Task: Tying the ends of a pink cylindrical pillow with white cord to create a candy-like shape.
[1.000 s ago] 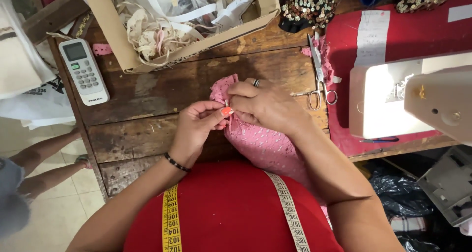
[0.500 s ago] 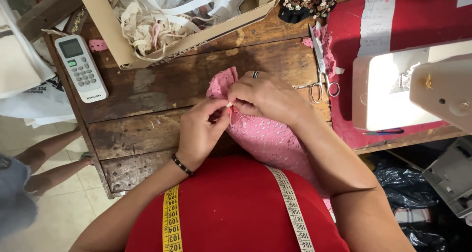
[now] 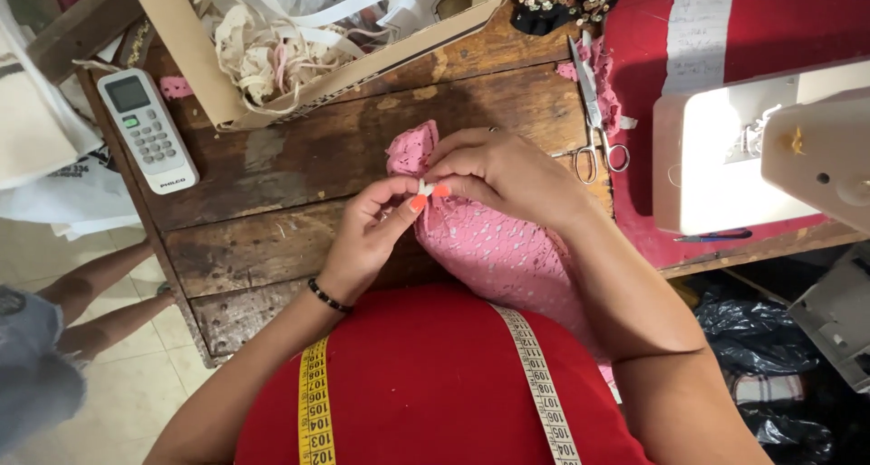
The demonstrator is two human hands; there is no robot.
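A piece of pink lace fabric (image 3: 494, 247) lies from the dark wooden table (image 3: 299, 166) down onto my lap. My left hand (image 3: 367, 238) and my right hand (image 3: 494, 170) meet over its upper part. Both pinch a small white thing (image 3: 423, 189) between the fingertips, right on the fabric's edge; what it is I cannot tell. My nails are painted orange. A thin dark bracelet is on my left wrist. A yellow and white measuring tape (image 3: 313, 402) hangs round my neck over a red top.
Silver scissors (image 3: 594, 111) lie right of my hands, beside a white sewing machine (image 3: 770, 148) on a red cloth. A cardboard box (image 3: 299, 39) of lace trims stands at the back. A white remote control (image 3: 147, 130) lies at the left. Another person's legs (image 3: 91, 293) show at the lower left.
The hands stay together on the pink fabric, with the fingertips shifting slightly around the small white thing. The view has drifted a little; nothing else on the table moved.
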